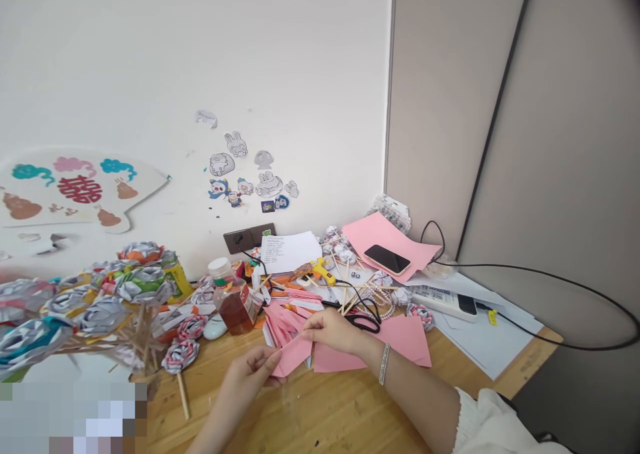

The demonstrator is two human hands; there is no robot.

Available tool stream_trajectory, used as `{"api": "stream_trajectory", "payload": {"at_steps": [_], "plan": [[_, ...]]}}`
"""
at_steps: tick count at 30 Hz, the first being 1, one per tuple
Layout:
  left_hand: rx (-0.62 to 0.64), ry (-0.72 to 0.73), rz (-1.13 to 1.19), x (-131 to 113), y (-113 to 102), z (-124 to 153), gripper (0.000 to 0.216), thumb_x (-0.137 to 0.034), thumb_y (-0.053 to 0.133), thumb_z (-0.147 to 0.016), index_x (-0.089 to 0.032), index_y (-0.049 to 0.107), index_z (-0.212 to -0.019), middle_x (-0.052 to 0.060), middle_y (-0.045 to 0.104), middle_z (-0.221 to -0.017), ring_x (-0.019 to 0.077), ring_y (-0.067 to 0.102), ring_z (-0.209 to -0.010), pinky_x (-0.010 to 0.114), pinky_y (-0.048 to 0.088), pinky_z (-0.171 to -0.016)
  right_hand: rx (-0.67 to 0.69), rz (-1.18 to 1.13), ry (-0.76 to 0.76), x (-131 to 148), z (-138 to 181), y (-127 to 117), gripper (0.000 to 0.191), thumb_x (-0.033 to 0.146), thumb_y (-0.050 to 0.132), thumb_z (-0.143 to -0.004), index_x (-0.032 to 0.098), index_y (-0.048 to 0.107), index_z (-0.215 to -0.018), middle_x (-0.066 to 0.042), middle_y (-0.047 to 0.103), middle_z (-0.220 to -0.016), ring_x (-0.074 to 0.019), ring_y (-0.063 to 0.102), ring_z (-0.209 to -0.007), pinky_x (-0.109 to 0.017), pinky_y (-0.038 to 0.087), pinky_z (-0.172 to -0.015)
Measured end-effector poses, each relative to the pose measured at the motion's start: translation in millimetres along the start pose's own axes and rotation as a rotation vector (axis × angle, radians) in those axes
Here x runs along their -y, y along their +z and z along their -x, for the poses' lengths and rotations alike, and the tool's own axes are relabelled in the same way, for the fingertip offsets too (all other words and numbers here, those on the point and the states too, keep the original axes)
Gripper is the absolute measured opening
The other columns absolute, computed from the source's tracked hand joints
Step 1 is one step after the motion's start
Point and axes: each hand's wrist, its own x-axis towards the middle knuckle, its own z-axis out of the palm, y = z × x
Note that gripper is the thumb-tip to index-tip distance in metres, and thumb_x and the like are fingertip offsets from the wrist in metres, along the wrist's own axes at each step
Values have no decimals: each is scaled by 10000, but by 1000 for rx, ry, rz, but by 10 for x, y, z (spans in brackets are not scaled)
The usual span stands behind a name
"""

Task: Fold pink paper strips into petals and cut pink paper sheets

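Note:
Between my two hands is a small piece of pink paper (295, 357) with slanted edges. My left hand (253, 372) pinches its lower left side between thumb and fingers. The upper right corner is pinched by my right hand (327, 331), which wears a bracelet at the wrist. Just behind the held piece lies a pile of pink paper strips (283, 324). Larger pink sheets (407, 341) rest on the table under and beside my right forearm. Black-handled scissors (364, 323) lie partly hidden beyond that wrist.
Paper flowers on sticks (140, 284) crowd the left side. A bottle of amber liquid (235, 304) stands behind my left hand. Farther back lie a yellow glue gun (323, 272), a phone (387, 259) on pink paper, and a white power strip (445, 301) with a black cable.

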Motion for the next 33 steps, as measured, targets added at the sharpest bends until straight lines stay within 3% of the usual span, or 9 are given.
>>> {"api": "stream_trajectory", "payload": {"at_steps": [5, 9, 14, 21, 24, 27, 30, 33], "plan": [[45, -28, 5, -43, -16, 23, 201, -427, 618, -634, -247, 645, -548, -18, 651, -537, 182, 597, -554, 309, 488, -591, 3, -3, -29, 2, 9, -7, 226, 329, 527, -738, 132, 637, -744, 14, 548, -635, -100, 462, -597, -202, 362, -570], [-18, -13, -74, 3, -22, -5, 329, -509, 622, -573, -204, 571, -460, -10, 616, -445, 157, 567, -466, 268, 453, -506, -43, 59, -38, -9, -2, -7, 212, 312, 534, -730, 129, 621, -669, 22, 507, -590, -92, 431, -568, -195, 345, -542], [-24, 29, -126, 22, -2, -20, 403, -574, 586, -544, -183, 514, -475, -30, 546, -419, 132, 511, -426, 241, 407, -463, -85, -66, -11, -18, -15, -8, 220, 341, 582, -693, 126, 625, -702, 6, 545, -615, -96, 467, -566, -198, 363, -531], [39, 116, -248, 64, 106, 16, 266, -420, 579, -631, -157, 611, -604, -26, 564, -536, 118, 492, -514, 218, 351, -494, 18, -73, -84, 22, 47, 152, 219, 338, 577, -709, 152, 651, -796, -22, 610, -736, -127, 532, -667, -230, 408, -617], [33, 60, -181, 117, 102, -19, 282, -441, 582, -618, -160, 577, -648, -41, 551, -473, 99, 459, -403, 212, 314, -413, -53, -117, -84, 15, 50, 190, 288, 377, 520, -754, 161, 618, -918, -34, 608, -790, -134, 550, -683, -246, 421, -623], [13, 16, -35, 175, 66, -84, 352, -496, 604, -581, -174, 508, -686, -46, 550, -419, 102, 464, -335, 215, 331, -367, -28, -164, -22, -16, 47, 199, 356, 418, 524, -744, 155, 583, -977, -37, 602, -784, -140, 558, -682, -244, 424, -605], [-20, 25, 130, 221, 46, -139, 428, -498, 662, -523, -192, 450, -735, -31, 594, -434, 134, 535, -370, 236, 405, -392, 71, -112, 34, -56, 57, 240, 346, 382, 611, -675, 149, 598, -930, -23, 599, -759, -132, 544, -681, -215, 405, -583], [-58, 44, 226, 223, 52, -146, 475, -483, 696, -491, -203, 420, -758, -36, 601, -428, 142, 547, -371, 240, 418, -385, 98, -103, 65, -91, 59, 294, 231, 325, 575, -705, 138, 605, -836, 4, 571, -667, -102, 506, -581, -189, 368, -511]]}}
